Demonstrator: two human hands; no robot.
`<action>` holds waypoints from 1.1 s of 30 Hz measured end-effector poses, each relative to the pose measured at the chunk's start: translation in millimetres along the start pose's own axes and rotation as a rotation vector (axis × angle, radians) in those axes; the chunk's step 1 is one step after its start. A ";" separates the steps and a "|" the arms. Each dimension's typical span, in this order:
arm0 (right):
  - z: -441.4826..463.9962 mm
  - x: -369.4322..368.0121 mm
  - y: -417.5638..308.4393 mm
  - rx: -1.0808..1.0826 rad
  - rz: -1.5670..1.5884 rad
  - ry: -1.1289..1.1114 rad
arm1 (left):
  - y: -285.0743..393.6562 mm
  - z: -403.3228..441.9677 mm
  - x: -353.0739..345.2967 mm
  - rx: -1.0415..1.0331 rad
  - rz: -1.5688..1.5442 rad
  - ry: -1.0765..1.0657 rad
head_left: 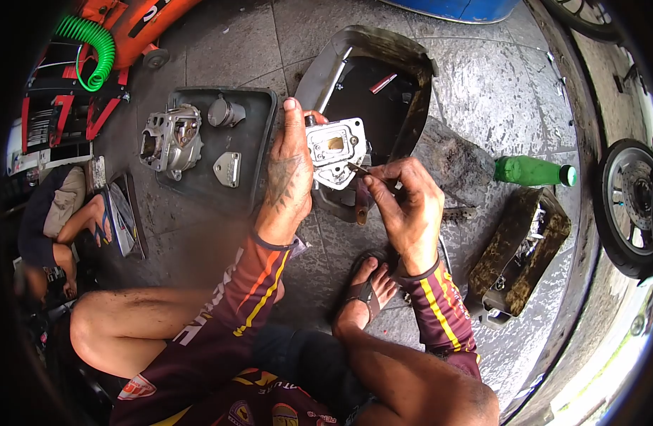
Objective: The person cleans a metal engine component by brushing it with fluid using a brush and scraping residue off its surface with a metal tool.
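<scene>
My left hand (287,177) is closed around the side of a silver metal engine part (325,150), its thumb pointing up. The part's flat face is towards me and shows a rectangular opening and several small holes. My right hand (409,206) pinches a thin dark pointed tool (359,170), whose tip meets the lower right edge of that face. Below the part is a brownish piece (361,207); I cannot make out what it is. Left of my left hand, a dark tray (259,110) holds an engine casing (174,140), a piston (226,112) and a small metal plate (227,169).
Beyond my hands lies a large dirty black basin (420,58) with a red-and-white item in it. To the right are a dark rag (458,160), a green bottle (532,171), a grimy box (518,298) and a wheel (628,206). Another person (64,213) sits at left.
</scene>
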State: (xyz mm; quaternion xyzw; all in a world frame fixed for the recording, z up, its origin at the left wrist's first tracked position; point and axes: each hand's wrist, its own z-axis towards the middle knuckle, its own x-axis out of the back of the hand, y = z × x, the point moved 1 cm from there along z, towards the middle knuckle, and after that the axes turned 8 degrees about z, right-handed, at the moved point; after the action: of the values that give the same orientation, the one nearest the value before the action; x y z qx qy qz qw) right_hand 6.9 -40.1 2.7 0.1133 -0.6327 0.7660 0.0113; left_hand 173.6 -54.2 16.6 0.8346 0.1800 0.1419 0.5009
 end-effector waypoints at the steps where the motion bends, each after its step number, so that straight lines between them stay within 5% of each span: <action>1: -0.4 0.7 -3.7 0.052 0.021 -0.041 | 0.5 0.2 -1.2 -0.001 0.001 -0.003; 8: 1.7 4.1 1.0 -0.025 -0.019 0.013 | -3.7 1.4 0.1 0.019 -0.015 -0.005; 12: -1.5 3.2 -2.9 0.112 0.033 -0.134 | 0.5 -0.9 -2.7 0.023 -0.014 0.004; 16: 3.7 7.7 4.7 -0.030 -0.038 0.064 | -5.3 1.8 -0.6 0.009 0.005 -0.021; 24: -9.1 -2.5 2.7 0.156 0.001 -0.016 | -2.4 1.1 -1.3 0.014 -0.011 0.004; 30: -5.8 1.1 7.1 0.010 0.002 0.066 | -5.1 2.5 1.5 0.008 -0.031 -0.049; 33: -7.9 -0.5 -0.3 0.163 0.056 -0.078 | -6.1 4.3 3.3 0.026 -0.077 -0.061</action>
State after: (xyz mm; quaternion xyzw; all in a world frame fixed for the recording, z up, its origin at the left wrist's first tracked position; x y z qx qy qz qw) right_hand 6.1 -32.3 1.5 0.1259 -0.5713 0.8099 -0.0438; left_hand 177.4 -53.5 9.4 0.8374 0.1987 0.0946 0.5003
